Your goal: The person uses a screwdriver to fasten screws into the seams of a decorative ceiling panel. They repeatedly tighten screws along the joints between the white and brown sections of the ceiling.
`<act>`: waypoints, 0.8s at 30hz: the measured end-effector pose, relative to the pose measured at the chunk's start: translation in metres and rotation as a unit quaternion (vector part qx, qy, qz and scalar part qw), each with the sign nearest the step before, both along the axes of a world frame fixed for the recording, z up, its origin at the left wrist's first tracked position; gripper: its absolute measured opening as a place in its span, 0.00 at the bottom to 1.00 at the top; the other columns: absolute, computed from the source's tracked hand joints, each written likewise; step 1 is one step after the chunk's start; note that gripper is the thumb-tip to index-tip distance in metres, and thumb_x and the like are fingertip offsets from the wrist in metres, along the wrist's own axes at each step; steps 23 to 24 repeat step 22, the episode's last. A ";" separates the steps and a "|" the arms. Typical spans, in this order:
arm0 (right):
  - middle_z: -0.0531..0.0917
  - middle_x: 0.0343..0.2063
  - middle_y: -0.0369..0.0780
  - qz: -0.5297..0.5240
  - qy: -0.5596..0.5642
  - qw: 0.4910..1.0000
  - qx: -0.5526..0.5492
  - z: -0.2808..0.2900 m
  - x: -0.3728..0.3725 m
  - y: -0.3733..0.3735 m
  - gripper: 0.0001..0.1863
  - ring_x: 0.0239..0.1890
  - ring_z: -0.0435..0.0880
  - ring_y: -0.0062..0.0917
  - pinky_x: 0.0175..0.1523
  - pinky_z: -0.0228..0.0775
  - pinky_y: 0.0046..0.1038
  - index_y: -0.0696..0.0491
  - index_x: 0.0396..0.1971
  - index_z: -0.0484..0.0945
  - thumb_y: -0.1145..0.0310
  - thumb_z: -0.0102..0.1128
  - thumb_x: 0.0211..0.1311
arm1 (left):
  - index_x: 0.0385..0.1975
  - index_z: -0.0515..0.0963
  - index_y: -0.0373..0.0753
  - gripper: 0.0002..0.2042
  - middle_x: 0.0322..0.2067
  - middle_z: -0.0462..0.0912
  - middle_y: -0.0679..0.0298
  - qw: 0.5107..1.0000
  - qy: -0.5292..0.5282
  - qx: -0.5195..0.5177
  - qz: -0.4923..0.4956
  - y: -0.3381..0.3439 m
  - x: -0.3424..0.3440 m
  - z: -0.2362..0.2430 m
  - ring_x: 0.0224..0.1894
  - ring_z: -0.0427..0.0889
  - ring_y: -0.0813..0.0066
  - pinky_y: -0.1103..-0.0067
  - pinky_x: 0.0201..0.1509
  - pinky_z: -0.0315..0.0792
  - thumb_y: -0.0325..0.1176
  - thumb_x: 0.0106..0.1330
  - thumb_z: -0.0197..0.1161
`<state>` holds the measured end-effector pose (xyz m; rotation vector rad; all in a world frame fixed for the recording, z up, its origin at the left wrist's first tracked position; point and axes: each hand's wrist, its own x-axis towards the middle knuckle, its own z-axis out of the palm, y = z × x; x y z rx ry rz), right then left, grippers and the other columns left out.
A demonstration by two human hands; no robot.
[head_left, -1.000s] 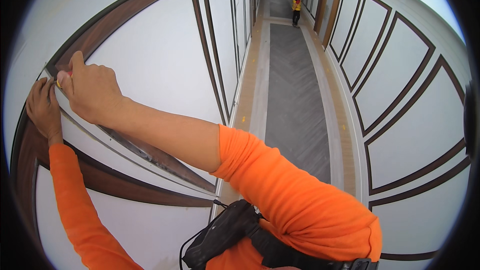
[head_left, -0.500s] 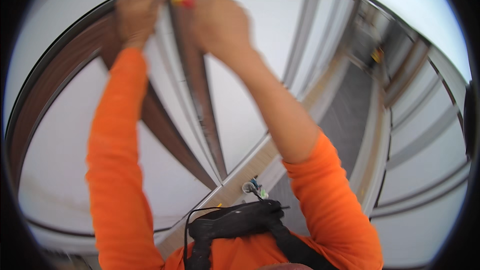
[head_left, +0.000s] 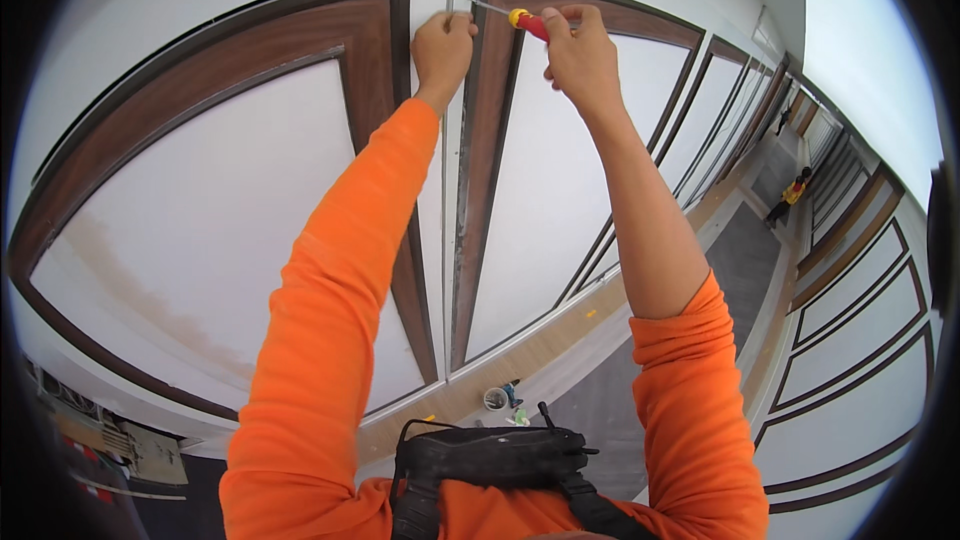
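Note:
High on the wall, my left hand [head_left: 443, 52] is closed, its fingers bunched against the pale narrow strip [head_left: 452, 155] between two framed panels. Whatever those fingers pinch, if anything, is hidden. My right hand [head_left: 585, 58] grips a screwdriver [head_left: 531, 25] with a red and yellow handle. Its thin metal shaft points left, and the tip ends above my left hand, by the top corner of the right panel's dark brown frame [head_left: 487, 130]. I cannot tell whether the tip touches anything. Left of the strip is the other brown frame [head_left: 375, 70], around a white panel [head_left: 215, 220].
Below on the wooden ledge stand a white tub [head_left: 496, 399] and a blue tool [head_left: 513, 393]. A black pack [head_left: 490, 455] is strapped to my chest. Down the grey walkway [head_left: 735, 255] to the right is a person [head_left: 790, 198] in yellow. Assorted materials [head_left: 120, 450] lie lower left.
The view has swung and become sharper, so both hands sit farther right in the picture. My left hand now lies over the pale strip, and the screwdriver's shaft shows plainly.

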<state>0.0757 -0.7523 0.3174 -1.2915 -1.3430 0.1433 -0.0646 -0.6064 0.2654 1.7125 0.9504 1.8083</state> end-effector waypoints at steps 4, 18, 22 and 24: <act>0.85 0.38 0.53 -0.013 -0.069 0.997 0.025 0.007 -0.009 -0.003 0.18 0.36 0.86 0.44 0.48 0.77 0.43 0.60 0.52 0.75 0.64 0.59 0.69 | 0.53 0.81 0.37 0.17 0.48 0.88 0.62 0.902 -0.252 -0.248 -0.250 0.019 -0.005 0.026 0.47 0.84 0.69 0.73 0.52 0.78 0.43 0.77 0.53; 0.83 0.42 0.55 -0.083 -0.214 0.973 0.012 -0.028 0.003 0.014 0.19 0.42 0.85 0.51 0.46 0.79 0.45 0.61 0.46 0.75 0.64 0.65 0.61 | 0.49 0.81 0.53 0.16 0.52 0.85 0.80 0.903 -0.201 -0.274 -0.261 0.074 0.010 0.028 0.49 0.77 0.80 0.78 0.37 0.65 0.49 0.66 0.68; 0.84 0.47 0.54 -0.154 -0.359 0.918 0.063 -0.036 -0.003 0.018 0.30 0.52 0.84 0.49 0.48 0.79 0.46 0.61 0.54 0.76 0.55 0.69 0.59 | 0.54 0.81 0.51 0.19 0.56 0.84 0.74 0.881 -0.209 -0.270 -0.327 0.143 0.006 0.026 0.57 0.74 0.72 0.70 0.42 0.62 0.50 0.67 0.68; 0.84 0.47 0.54 -0.154 -0.359 0.918 0.063 -0.036 -0.003 0.018 0.30 0.52 0.84 0.49 0.48 0.79 0.46 0.61 0.54 0.76 0.55 0.69 0.59 | 0.54 0.81 0.51 0.19 0.56 0.84 0.74 0.881 -0.209 -0.270 -0.327 0.143 0.006 0.026 0.57 0.74 0.72 0.70 0.42 0.62 0.50 0.67 0.68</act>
